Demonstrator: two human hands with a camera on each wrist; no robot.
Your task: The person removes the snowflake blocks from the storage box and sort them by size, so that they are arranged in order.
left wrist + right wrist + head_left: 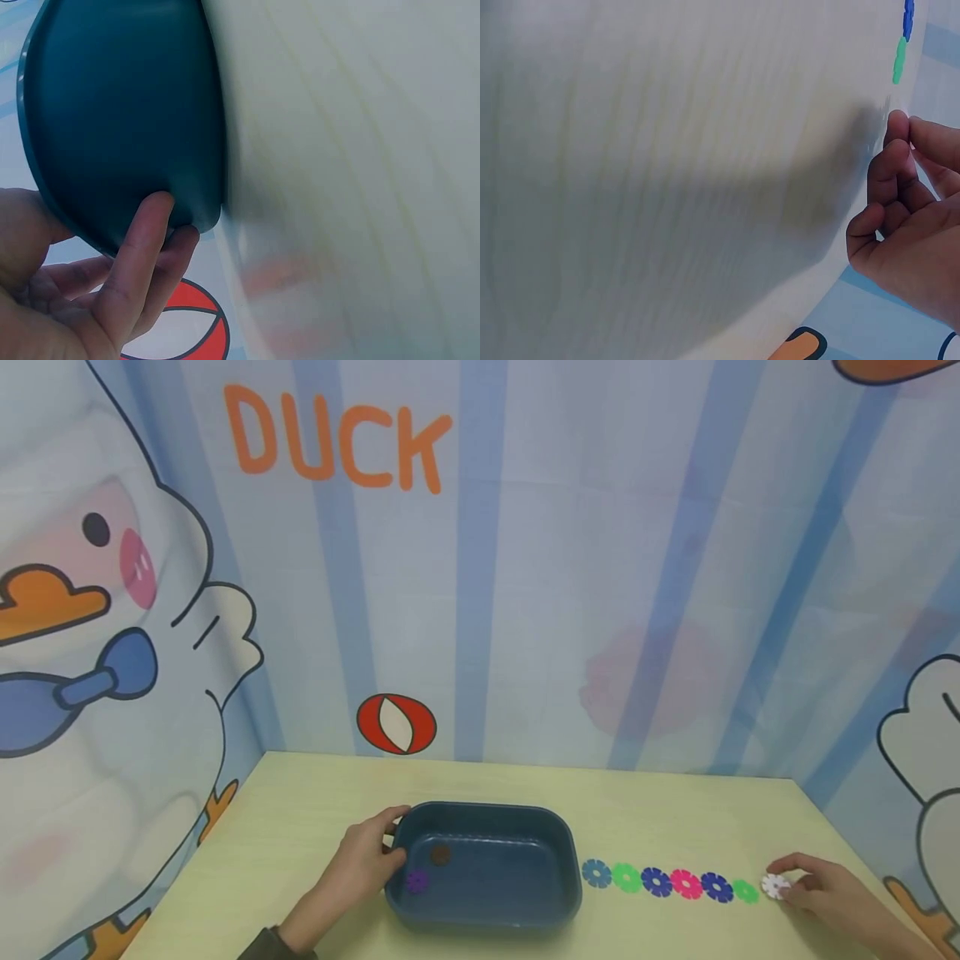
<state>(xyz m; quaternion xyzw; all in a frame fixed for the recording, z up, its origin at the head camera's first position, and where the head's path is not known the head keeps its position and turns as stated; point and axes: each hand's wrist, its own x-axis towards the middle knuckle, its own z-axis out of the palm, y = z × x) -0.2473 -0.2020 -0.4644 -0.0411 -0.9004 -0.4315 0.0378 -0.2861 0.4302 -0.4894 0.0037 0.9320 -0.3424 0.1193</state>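
1. While the R hand point(832, 891) pinches the white disc point(773, 886) btwn thumb and forefinger, this disc is at the right end of a row on the table point(315, 797).
2. Main relation: the white disc lies to the left of the R hand, at its fingertips, and just right of the small green disc point(746, 891). Row's long axis goes left to right, its right end slightly nearer. R hand is the closer one; L hand point(366, 853) is well apart.
3. L hand grips the left rim of the dark blue tray point(495, 881), which stands left of the row, long side also left–right.
4. White disc looks round, flat, w/ notched edge like a flower; fingers cover its right part. If it touches the table, I cannot tell.
5. Other discs, from left: blue-grey point(597, 873), light green point(627, 877), dark blue point(657, 882), pink point(686, 884), second dark blue point(717, 887), then the small green.
6. In tray's left part: purple disc point(417, 882), near; brown disc point(440, 855), farther & a bit right.
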